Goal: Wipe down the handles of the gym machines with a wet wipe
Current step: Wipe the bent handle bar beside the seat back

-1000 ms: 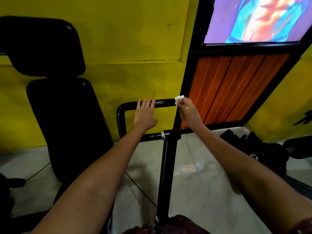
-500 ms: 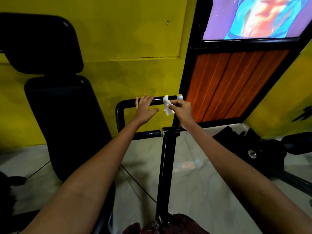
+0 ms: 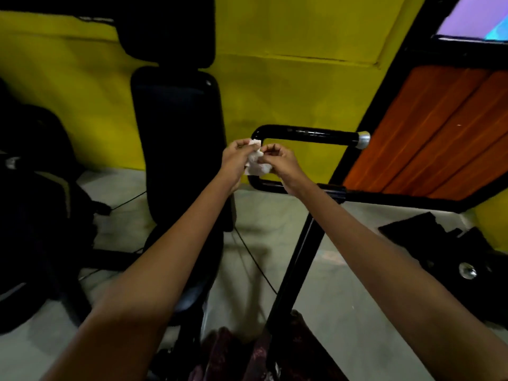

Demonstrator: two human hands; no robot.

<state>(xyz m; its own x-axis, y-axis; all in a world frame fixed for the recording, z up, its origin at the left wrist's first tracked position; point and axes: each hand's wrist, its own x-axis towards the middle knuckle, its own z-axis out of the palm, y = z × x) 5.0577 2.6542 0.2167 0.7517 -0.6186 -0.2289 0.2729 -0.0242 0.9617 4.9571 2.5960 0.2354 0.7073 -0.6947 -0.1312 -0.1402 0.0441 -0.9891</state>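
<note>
Fingers [image 3: 242,145] of both hands pinch a crumpled white wet wipe [image 3: 255,162] between them, held in the air just in front of the curved black handle [image 3: 308,135] of a gym machine. The left hand [image 3: 235,160] grips the wipe's upper left edge, while the right hand [image 3: 280,163] curls its fingertips into the wad from the other side. Neither hand touches the bar. Holding the cloth in both hands this way suggests it is being refolded or turned to a fresh face, a job one hand could not manage, before going back to the metal.

The handle's top rail runs to the right and ends in a silver cap [image 3: 363,139]; its bend at the left drops behind the hands to a lower rail that joins the machine's black upright post [image 3: 294,259]. Working at the bend keeps the wipe near the part of the handle likely to be cleaned next, though that is a judgement.

Behind stand a black padded backrest [image 3: 176,138], a yellow wall [image 3: 288,78] and an orange slatted panel [image 3: 439,127]. Dark equipment lies on the pale floor [image 3: 343,284] at right. Blur hides the wipe's exact folds.
</note>
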